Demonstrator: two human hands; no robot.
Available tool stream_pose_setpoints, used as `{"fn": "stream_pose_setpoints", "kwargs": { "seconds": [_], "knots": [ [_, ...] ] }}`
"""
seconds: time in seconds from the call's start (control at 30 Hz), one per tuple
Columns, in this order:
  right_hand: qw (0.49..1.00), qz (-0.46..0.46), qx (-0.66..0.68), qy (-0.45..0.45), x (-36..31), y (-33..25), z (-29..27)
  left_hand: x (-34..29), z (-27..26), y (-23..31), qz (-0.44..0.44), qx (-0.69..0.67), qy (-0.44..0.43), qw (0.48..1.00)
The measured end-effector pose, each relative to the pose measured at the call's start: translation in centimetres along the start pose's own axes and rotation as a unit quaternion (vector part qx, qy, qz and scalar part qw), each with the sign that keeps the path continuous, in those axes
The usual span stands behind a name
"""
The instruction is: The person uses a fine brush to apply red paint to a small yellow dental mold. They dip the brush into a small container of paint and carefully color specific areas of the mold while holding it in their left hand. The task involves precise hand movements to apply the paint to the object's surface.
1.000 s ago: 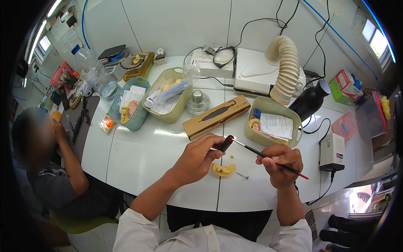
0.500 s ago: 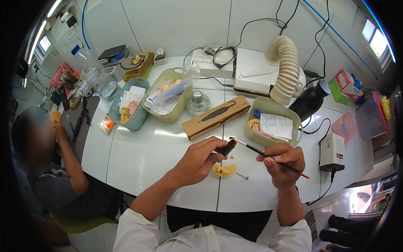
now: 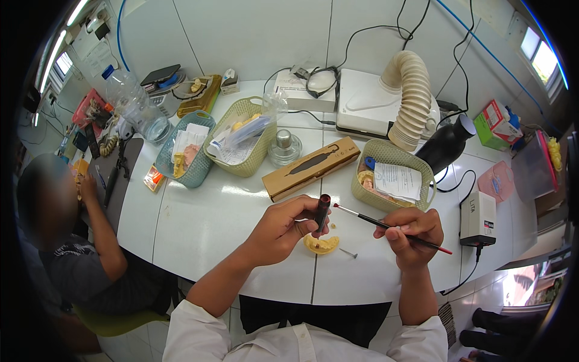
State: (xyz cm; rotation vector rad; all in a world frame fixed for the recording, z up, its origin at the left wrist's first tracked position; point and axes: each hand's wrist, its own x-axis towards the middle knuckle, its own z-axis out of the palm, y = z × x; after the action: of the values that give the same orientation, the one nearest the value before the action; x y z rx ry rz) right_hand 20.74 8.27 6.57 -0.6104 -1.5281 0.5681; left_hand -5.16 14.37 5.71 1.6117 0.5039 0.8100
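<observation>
Over the desk (image 3: 205, 223), the dark tube (image 3: 322, 218) has been turned more upright in the left hand (image 3: 282, 228) and the fine brush (image 3: 368, 218), pinched by the right hand (image 3: 415, 232), drawn clear, apparently leaving the two apart.

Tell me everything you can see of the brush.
The brush is slim and straight, with a black handle ending in red, a pale, metallic-looking section near the front, and a small, dark red tip. The right hand grips its handle above the white table. It slants, tip toward upper left in the picture, beside the dark tube and visibly apart from it. Individual bristles are too small to make out.
</observation>
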Motion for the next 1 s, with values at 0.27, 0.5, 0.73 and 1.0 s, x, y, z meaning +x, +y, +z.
{"fn": "stream_pose_setpoints", "kwargs": {
  "seconds": [0.27,0.5,0.73,1.0],
  "knots": [
    [0.999,-0.017,-0.034,-0.013,0.5,-0.8,0.1,0.2,0.4,0.6,0.066,0.163,0.087,0.980],
    [0.997,-0.014,-0.052,-0.046,0.5,-1.0,-0.2,0.6,0.3,1.1,0.113,0.279,0.128,0.945],
    [0.998,0.010,-0.027,-0.048,0.4,-1.3,-0.9,0.7,0.1,1.0,0.139,0.337,0.152,0.919],
    [0.999,-0.001,-0.026,-0.046,0.2,-0.9,-0.4,0.5,-0.1,0.9,0.133,0.352,0.148,0.915]
  ]
}}
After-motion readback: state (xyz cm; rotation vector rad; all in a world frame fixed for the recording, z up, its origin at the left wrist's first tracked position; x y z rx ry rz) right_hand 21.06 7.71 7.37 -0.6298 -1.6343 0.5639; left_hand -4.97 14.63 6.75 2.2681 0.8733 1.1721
